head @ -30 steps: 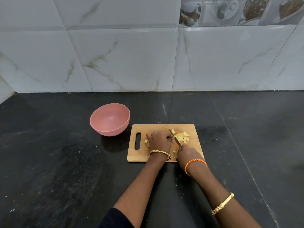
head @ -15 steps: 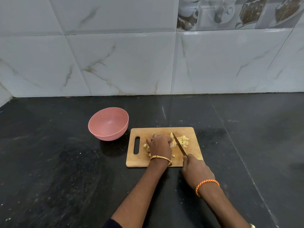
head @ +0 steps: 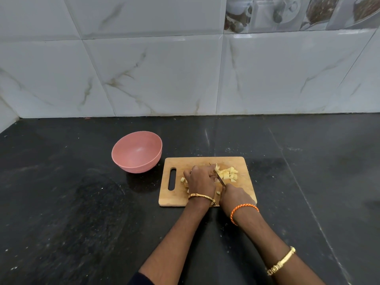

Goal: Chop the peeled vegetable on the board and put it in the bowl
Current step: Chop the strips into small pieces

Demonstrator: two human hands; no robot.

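Note:
A wooden cutting board (head: 244,190) with a slot handle lies on the black counter. Several pale yellow cubes of chopped vegetable (head: 228,173) lie piled on its far right part. My left hand (head: 200,179) presses down on the uncut piece, which it mostly hides; a few bits show at its left edge. My right hand (head: 234,197) grips the handle of a knife (head: 218,176), whose blade runs down between my left fingers and the cubes. An empty pink bowl (head: 136,151) stands left of the board.
The black stone counter (head: 82,212) spreads wide on every side of the board. A tiled wall (head: 164,68) closes off the back, and a side wall meets it at the far left.
My right hand has moved forward onto the board again after pulling back, and the blade has come down beside my left fingers. The left hand stays on the vegetable.

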